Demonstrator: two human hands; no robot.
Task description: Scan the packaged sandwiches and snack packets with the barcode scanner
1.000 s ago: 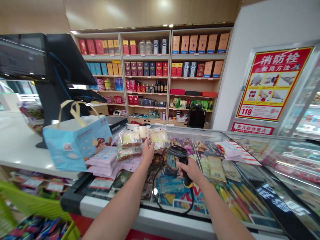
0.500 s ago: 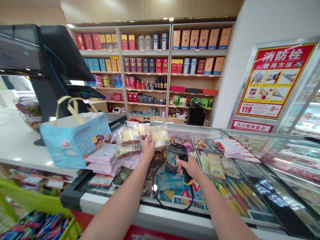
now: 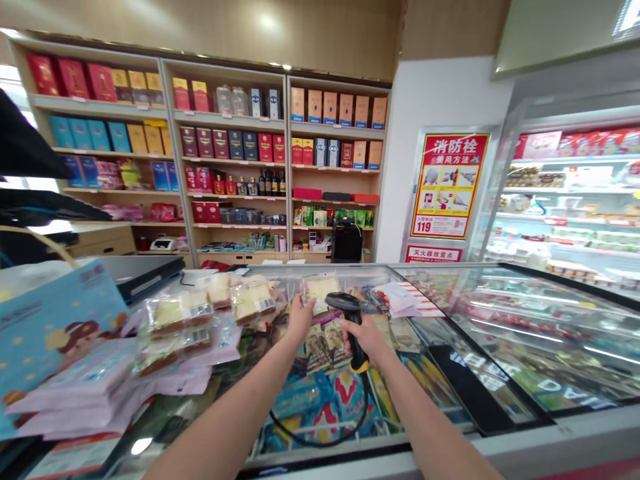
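Note:
My right hand (image 3: 357, 337) is closed around the grip of a black barcode scanner (image 3: 345, 303), held upright with its head pointing left. A cable (image 3: 325, 443) loops down from its handle over the glass top. Just left of the scanner, my left hand (image 3: 301, 317) pinches the left edge of a clear-wrapped pack of bread (image 3: 323, 290). More wrapped bread packs (image 3: 253, 300) lie to the left, some piled on pale pink packets (image 3: 95, 380).
A glass-topped freezer (image 3: 453, 427) with colourful packets inside spans the front. At far left stands a blue paper bag (image 3: 60, 313). A black panel (image 3: 470, 387) lies on the glass at right. Pink-and-white packets (image 3: 397, 297) sit farther back. Shelves of boxes (image 3: 227, 143) line the wall.
My view has turned right. My left hand has drawn one bread pack rightward, away from the others, near the scanner. The scanner stays in my right hand.

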